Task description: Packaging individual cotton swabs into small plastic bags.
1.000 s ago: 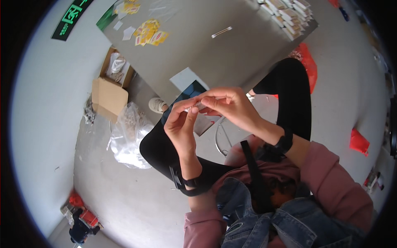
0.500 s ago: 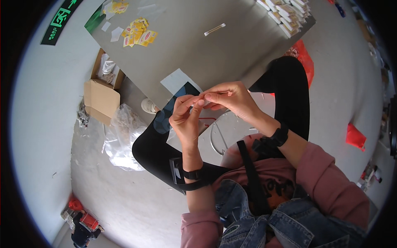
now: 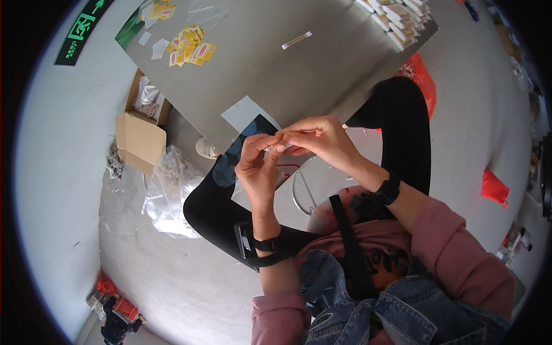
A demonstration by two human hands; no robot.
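My left hand [image 3: 257, 164] and my right hand [image 3: 319, 140] meet over my lap, just off the near edge of the grey table [image 3: 241, 75]. Both are closed, thumbs and fingertips pinching a small whitish thing [image 3: 280, 147]. Fingers cover most of it, so its kind does not show. Just beyond the left hand, a white sheet [image 3: 246, 112] lies at the table's edge. Farther up the table is a single slim white-ended packet [image 3: 296, 40], apart from both hands.
Yellow-and-white cards [image 3: 191, 46] lie in a loose pile at the far left. White packets [image 3: 397, 22] are stacked at the far right. An open cardboard box [image 3: 141, 138] and a clear plastic bag [image 3: 172, 192] are on the floor at left. A red bag [image 3: 424, 86] hangs beyond my right knee.
The fingertips have shifted slightly, and a bit more of the whitish thing shows between them. Both hands stay in nearly the same place. The view has moved a little.
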